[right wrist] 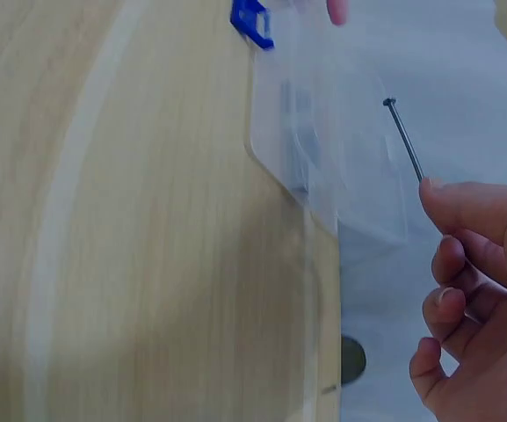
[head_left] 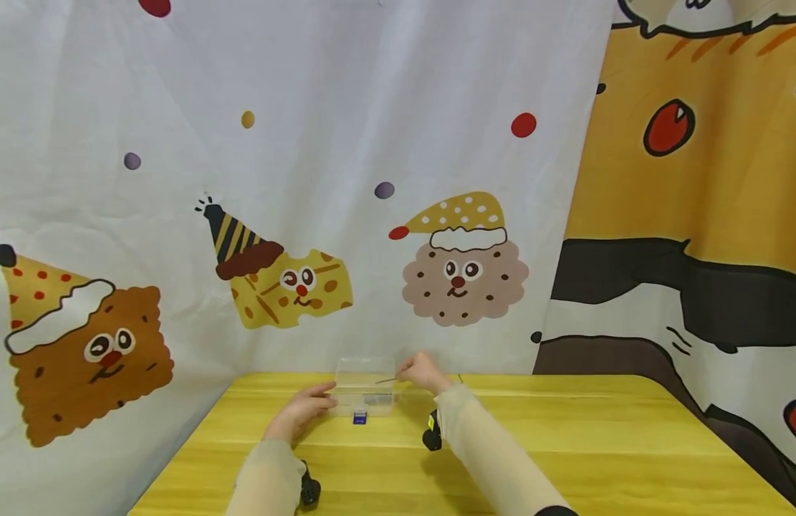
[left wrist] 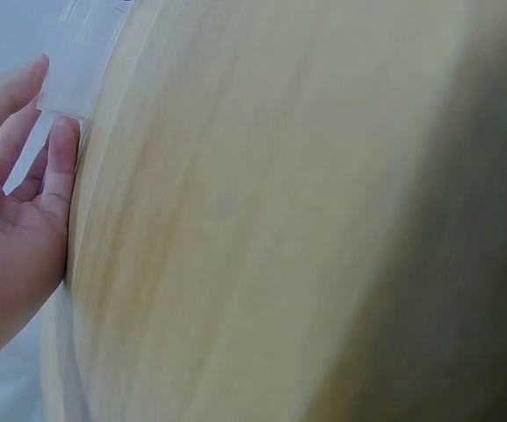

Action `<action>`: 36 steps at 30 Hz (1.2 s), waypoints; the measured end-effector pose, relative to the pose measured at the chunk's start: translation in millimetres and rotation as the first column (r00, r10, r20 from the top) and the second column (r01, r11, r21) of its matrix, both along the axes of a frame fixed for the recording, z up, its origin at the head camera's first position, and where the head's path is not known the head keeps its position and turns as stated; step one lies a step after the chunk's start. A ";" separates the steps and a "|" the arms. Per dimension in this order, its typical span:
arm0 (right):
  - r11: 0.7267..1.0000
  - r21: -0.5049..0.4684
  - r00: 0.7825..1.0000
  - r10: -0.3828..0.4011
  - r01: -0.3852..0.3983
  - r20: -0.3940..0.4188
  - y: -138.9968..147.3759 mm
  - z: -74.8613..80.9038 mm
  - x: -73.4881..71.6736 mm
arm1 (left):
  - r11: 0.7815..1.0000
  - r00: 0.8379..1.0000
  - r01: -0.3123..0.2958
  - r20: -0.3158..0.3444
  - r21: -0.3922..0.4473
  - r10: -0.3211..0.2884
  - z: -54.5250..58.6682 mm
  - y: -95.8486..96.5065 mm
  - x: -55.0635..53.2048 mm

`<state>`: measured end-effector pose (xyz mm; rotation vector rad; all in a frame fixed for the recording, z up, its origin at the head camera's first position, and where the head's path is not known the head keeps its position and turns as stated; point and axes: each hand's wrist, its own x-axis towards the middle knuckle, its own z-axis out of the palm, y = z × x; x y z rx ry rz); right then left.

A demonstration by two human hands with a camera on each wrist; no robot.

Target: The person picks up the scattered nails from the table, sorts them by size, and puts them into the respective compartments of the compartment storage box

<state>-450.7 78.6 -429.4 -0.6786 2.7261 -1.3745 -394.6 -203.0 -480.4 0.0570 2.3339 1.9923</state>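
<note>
A clear plastic box [head_left: 381, 411] with a blue latch [head_left: 360, 417] on its front stands at the table's far edge. Its transparent lid [head_left: 364, 369] is raised at the back. Grey, slender pieces [head_left: 377, 399] lie inside, too blurred to tell apart. My right hand [head_left: 423, 373] pinches a thin metal nail [right wrist: 405, 139] between thumb and fingertip, above the box's right side, its flat head pointing away from the hand. With relaxed fingers, my left hand [head_left: 302, 410] touches the box's left edge; the left wrist view shows thumb and finger apart at that corner.
The box stands on a yellow wood-grain table [head_left: 565, 444]. A white cloth [head_left: 346, 143] with cartoon prints hangs right behind the table's back edge. Black wrist devices [head_left: 432, 433] sit under both forearms.
</note>
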 end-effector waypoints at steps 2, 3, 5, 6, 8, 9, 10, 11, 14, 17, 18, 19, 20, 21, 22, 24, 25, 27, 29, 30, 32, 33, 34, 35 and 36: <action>1.000 -0.005 1.000 -0.001 0.001 -0.004 -5.6 -3.2 -0.8 | 1.000 1.000 0.003 -0.002 -0.005 -0.003 -0.2 0.9 0.4; 1.000 -0.010 1.000 0.000 0.000 -0.007 -8.2 -4.8 -1.4 | 1.000 1.000 0.003 0.000 -0.005 -0.003 -0.5 1.0 0.3; 1.000 -0.006 1.000 0.002 -0.002 -0.008 -13.7 -8.5 -2.9 | 1.000 1.000 -0.003 0.004 -0.006 0.003 -0.2 0.9 0.4; 1.000 -0.009 1.000 0.007 -0.007 -0.004 -16.1 -9.6 -3.4 | 1.000 1.000 -0.007 0.006 -0.008 0.007 -0.2 0.7 0.2; 1.000 0.001 1.000 0.007 -0.007 -0.014 -20.5 -11.6 -4.2 | 1.000 1.000 -0.017 0.011 -0.011 0.017 0.3 0.3 -0.1; 1.000 0.009 1.000 0.003 -0.003 -0.016 -22.0 -11.7 -3.9 | 1.000 1.000 -0.021 0.013 -0.011 0.021 0.6 0.1 -0.2; 1.000 0.016 1.000 -0.001 0.001 -0.015 -23.5 -12.0 -3.6 | 1.000 1.000 -0.023 0.012 -0.013 0.023 1.0 0.0 -0.5; 1.000 0.021 1.000 -0.005 0.005 -0.016 -24.7 -11.5 -2.9 | 1.000 1.000 -0.021 0.008 -0.013 0.022 1.2 -0.1 -1.0; 1.000 0.029 1.000 -0.012 0.013 -0.006 -26.9 -12.4 -1.8 | 1.000 1.000 -0.026 0.005 -0.012 0.026 2.0 0.5 -1.6; 0.999 0.044 1.000 -0.021 0.020 0.011 -28.7 -15.4 -0.6 | 1.000 1.000 -0.028 0.000 -0.009 0.028 1.8 1.6 -1.6; 0.998 0.052 1.000 -0.024 0.024 0.015 -29.3 -16.6 -0.9 | 1.000 1.000 -0.030 0.003 -0.009 0.030 1.9 1.9 -1.0; 0.997 0.066 1.000 -0.029 0.028 0.012 -29.9 -18.3 -1.3 | 1.000 1.000 -0.029 0.005 -0.009 0.029 1.6 2.1 -0.5; 0.997 0.074 0.999 -0.035 0.034 0.009 -30.5 -19.4 -1.1 | 1.000 1.000 -0.027 0.004 -0.008 0.027 1.4 2.3 -0.4; 0.995 0.087 0.999 -0.042 0.041 0.003 -31.2 -20.3 -1.1 | 1.000 1.000 -0.025 0.004 -0.007 0.025 1.3 2.3 -0.3; 0.994 0.097 0.999 -0.049 0.049 -0.003 -31.9 -21.0 -1.0 | 1.000 1.000 -0.021 0.005 -0.005 0.021 1.3 2.4 -0.3; 0.992 0.109 0.998 -0.063 0.064 -0.010 -33.0 -23.1 -1.2 | 1.000 1.000 -0.019 0.008 -0.002 0.019 0.9 2.1 -1.1; 0.991 0.112 0.998 -0.069 0.070 -0.011 -33.6 -24.1 -1.0 | 1.000 1.000 -0.014 0.005 -0.006 0.014 0.9 1.9 -1.6; 0.990 0.114 0.997 -0.078 0.079 -0.010 -34.8 -24.7 -0.3 | 1.000 1.000 -0.014 0.011 -0.003 0.014 0.9 1.6 -2.7; 0.990 0.112 0.996 -0.083 0.084 -0.008 -35.9 -25.5 -0.1 | 1.000 1.000 -0.014 0.018 -0.004 0.014 1.2 1.5 -3.0; 0.990 0.116 0.996 -0.085 0.086 -0.008 -36.3 -25.8 -0.3 | 1.000 1.000 -0.015 0.019 -0.007 0.016 1.4 1.5 -3.1; 0.988 0.128 0.996 -0.087 0.088 -0.014 -37.1 -25.5 -0.5 | 1.000 1.000 -0.018 0.023 -0.008 0.019 1.2 1.5 -3.5; 0.987 0.130 0.996 -0.087 0.089 -0.021 -37.3 -25.1 -0.5 | 1.000 1.000 -0.022 0.021 -0.010 0.023 1.4 1.7 -3.5; 0.987 0.134 0.996 -0.087 0.090 -0.022 -37.3 -24.4 -0.4 | 1.000 0.999 -0.024 0.021 -0.011 0.024 1.3 1.7 -3.6; 0.987 0.137 0.996 -0.087 0.090 -0.025 -37.2 -23.1 -0.1 | 1.000 0.999 -0.027 0.018 -0.013 0.027 1.1 1.7 -3.8; 0.987 0.136 0.996 -0.084 0.087 -0.025 -36.9 -21.4 0.3 | 0.999 0.999 -0.028 0.016 -0.016 0.029 1.1 1.6 -3.8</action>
